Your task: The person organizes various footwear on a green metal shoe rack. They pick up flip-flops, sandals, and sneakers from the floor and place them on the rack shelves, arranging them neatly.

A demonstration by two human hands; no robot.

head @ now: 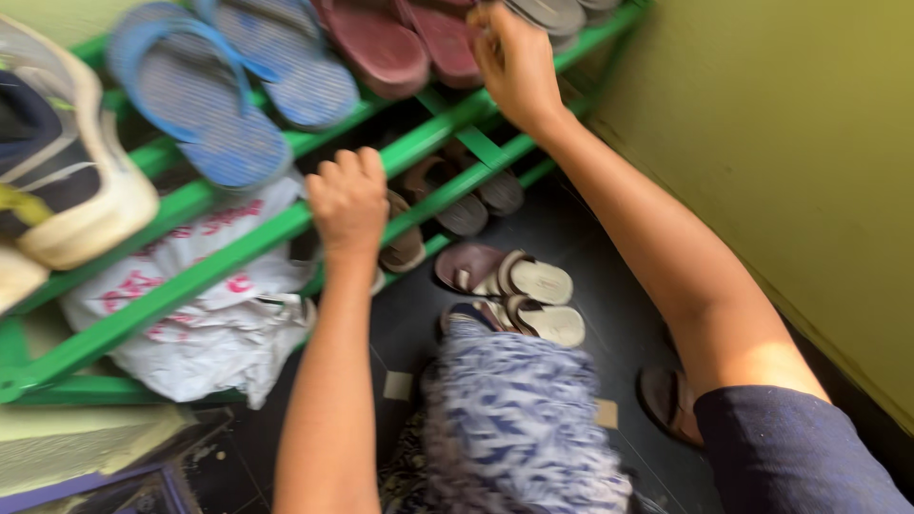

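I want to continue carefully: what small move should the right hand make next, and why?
Probably close the right hand on the red slipper at its fingertips. It already touches that top-shelf slipper, while the left hand grips the green rail, seemingly for support.

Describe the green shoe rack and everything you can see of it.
The green shoe rack looks like painted metal, built of slanted rails with cross braces. Blue flip-flops, maroon slippers and a white shoe lie on its top rails; a white plastic bag and brown sandals sit lower. The left hand grips a front rail; the right hand reaches the top tier.
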